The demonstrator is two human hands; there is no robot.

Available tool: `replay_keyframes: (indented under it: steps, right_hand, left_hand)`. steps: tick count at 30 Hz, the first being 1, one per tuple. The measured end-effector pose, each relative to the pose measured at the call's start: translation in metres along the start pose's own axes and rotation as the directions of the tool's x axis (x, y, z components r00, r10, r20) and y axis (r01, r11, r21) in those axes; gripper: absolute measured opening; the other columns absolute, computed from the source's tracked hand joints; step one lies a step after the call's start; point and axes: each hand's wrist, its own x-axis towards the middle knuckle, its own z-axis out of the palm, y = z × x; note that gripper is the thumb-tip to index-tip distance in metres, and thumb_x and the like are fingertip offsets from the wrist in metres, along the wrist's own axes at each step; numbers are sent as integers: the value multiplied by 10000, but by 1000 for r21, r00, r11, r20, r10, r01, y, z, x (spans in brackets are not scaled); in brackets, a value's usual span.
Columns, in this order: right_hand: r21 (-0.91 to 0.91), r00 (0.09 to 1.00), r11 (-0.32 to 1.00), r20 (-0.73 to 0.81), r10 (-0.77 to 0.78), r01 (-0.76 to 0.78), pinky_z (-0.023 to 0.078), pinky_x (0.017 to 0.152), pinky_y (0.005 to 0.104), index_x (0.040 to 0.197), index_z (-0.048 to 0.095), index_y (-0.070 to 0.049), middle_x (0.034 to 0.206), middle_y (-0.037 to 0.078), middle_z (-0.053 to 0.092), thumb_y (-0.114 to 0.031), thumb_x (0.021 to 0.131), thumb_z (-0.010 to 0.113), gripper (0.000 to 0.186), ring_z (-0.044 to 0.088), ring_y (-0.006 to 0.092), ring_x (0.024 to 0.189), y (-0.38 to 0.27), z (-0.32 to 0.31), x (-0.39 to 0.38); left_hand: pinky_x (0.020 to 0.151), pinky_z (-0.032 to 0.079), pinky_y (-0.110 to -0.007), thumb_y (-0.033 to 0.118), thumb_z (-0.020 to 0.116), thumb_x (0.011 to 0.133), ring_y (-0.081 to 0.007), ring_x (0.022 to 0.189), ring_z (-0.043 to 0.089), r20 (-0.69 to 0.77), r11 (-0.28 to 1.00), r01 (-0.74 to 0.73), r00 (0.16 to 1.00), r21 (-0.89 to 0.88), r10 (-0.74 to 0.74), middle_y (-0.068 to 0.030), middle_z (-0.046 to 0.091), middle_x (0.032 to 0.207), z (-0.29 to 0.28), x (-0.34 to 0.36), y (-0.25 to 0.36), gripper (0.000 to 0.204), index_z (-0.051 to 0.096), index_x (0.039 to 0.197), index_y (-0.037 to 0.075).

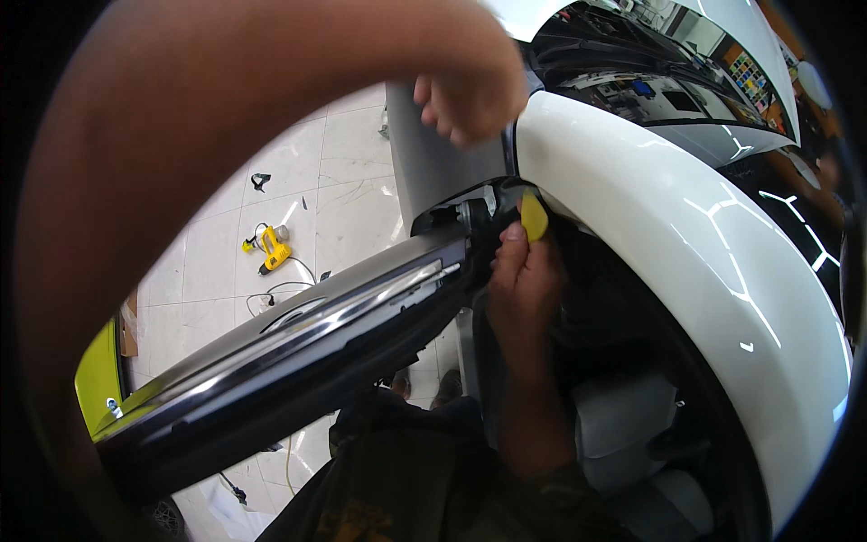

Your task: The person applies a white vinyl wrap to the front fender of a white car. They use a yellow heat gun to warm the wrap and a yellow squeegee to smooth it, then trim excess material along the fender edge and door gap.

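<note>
Head view brings me glossy white bodywork (668, 208), a long smooth curve streaked with lamp reflections, beside an open door (316, 303) with a satin grey skin, a mirror-bright metal strip (334, 321) and ragged black edging. Pale floor tiles (352, 203) carry dark scuffs and a yellow corded tool (273, 249); a smooth grey seat (623, 420) shows inside the car.

I see the right hand (526, 275) gripping a yellow blade (535, 217) between thumb and fingers: flat, evenly coloured, rounded along its side and narrowing upward. It stands at the door's hinge end, just beside the white curve; I cannot tell whether they touch. Above, the left hand (474, 99) has its fingers curled, though I cannot tell whether they hold anything
</note>
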Motion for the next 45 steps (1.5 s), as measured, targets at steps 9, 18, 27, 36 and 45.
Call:
replay_keyframes:
  steps: [9, 18, 27, 36, 45]
  right_hand:
    - [-211, 974, 967, -148, -174, 141, 531, 782, 450, 1182, 552, 81, 1067, 278, 618, -81, 993, 469, 262, 636, 429, 927, -10, 12, 19]
    - [308, 980, 932, 17, 196, -191, 442, 570, 241, 1094, 628, 39, 738, 25, 593, -194, 1032, 477, 284, 538, 77, 612, -18, 21, 11]
    - [597, 970, 771, 55, 236, -221, 424, 551, 218, 1037, 639, 17, 733, -9, 580, -177, 1041, 478, 252, 510, 59, 606, -15, 31, 7]
    - [493, 996, 866, 18, 91, -88, 485, 713, 357, 1188, 539, 25, 926, 132, 649, -166, 1028, 451, 265, 642, 219, 813, 10, 23, -14]
    - [-41, 948, 992, -293, -126, 119, 522, 618, 331, 1163, 553, 17, 820, 138, 662, -193, 1017, 473, 268, 675, 202, 676, 6, 35, 11]
  left_hand:
    - [841, 522, -403, 138, 565, 882, -284, 877, 683, -449, 999, 45, 893, 13, -34, -180, 703, 904, -16, -39, -3, 238, 714, 955, -33]
    - [906, 493, -393, 184, 594, 919, -345, 1002, 656, -326, 848, -110, 942, -518, -78, -218, 695, 1008, 49, -38, 22, 281, 676, 1078, -33]
    - [829, 525, -401, 244, 625, 885, -371, 952, 667, -315, 759, -52, 926, -649, -207, -253, 688, 962, 73, -13, 51, 317, 711, 957, -52]
    - [993, 439, -404, 197, 593, 955, -384, 1181, 580, -230, 689, -92, 967, -719, -112, -259, 622, 1233, 65, -22, 42, 373, 573, 1212, -73]
    - [959, 459, -389, 189, 595, 946, -354, 1065, 628, -181, 675, -54, 976, -735, -118, -256, 642, 1190, 57, -26, 48, 385, 577, 1214, -86]
